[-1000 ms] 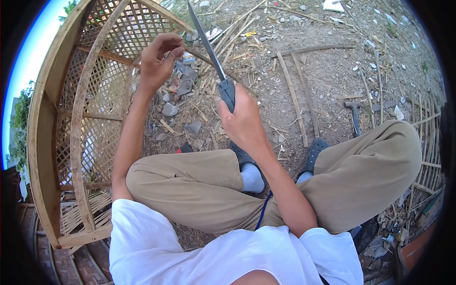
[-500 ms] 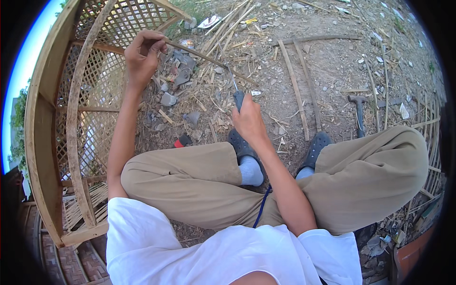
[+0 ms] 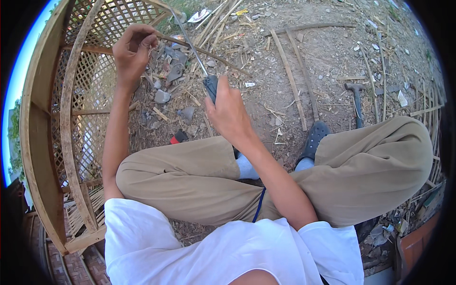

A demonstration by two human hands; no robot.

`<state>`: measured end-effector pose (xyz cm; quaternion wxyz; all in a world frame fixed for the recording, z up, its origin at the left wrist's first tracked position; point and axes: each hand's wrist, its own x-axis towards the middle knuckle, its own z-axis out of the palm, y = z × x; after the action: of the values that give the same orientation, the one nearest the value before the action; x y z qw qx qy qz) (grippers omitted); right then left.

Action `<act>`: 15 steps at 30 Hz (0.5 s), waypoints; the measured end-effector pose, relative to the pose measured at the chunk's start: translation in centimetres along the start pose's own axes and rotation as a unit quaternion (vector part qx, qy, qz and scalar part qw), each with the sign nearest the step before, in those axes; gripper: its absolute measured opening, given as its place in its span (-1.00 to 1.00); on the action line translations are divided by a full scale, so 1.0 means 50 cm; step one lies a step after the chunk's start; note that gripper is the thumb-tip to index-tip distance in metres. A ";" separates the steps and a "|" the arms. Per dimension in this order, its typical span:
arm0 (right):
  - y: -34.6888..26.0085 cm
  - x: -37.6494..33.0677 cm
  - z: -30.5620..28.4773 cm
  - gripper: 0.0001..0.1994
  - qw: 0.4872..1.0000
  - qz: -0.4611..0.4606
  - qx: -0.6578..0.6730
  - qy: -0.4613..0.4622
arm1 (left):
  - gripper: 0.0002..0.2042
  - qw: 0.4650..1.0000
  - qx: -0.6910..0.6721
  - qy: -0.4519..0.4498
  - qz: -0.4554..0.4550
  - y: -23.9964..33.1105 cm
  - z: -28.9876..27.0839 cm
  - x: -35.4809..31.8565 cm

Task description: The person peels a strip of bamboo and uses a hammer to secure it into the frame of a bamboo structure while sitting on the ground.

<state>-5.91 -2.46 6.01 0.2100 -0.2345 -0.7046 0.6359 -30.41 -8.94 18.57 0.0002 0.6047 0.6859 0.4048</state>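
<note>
The person wears a white short-sleeved shirt (image 3: 228, 247) and khaki cloth trousers (image 3: 199, 175), with pale blue socks (image 3: 247, 167) and dark perforated rubber clogs (image 3: 314, 137). A thin blue cord (image 3: 259, 205) hangs at the chest. Both forearms are bare.

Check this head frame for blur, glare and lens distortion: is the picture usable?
Head view: even daylight, no hard glare; the sky at the left rim is blown out. Fisheye bends the lattice frame strongly. The knife blade is thin and slightly smeared; left hand and right hand are sharp.
</note>
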 end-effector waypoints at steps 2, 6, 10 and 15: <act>0.095 0.011 0.021 -0.66 0.999 0.041 -0.017 0.023 | -0.85 1.000 0.006 0.006 -0.013 -0.004 -0.014 -0.007; 0.347 0.002 0.018 -0.70 0.979 0.148 -0.095 0.099 | -0.85 1.000 -0.007 0.002 -0.004 -0.014 -0.003 0.004; 0.318 0.016 0.010 -0.61 0.980 0.158 -0.095 0.077 | -0.85 1.000 0.019 0.008 0.006 -0.022 0.003 0.005; 0.125 0.024 0.005 -0.61 0.995 0.098 0.001 0.018 | -0.84 0.999 0.040 0.001 0.009 -0.013 -0.008 0.000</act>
<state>-6.64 -1.43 -0.21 0.1595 -0.3137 -0.6736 0.6500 -31.15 -9.15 18.49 -0.0282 0.6097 0.6961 0.3779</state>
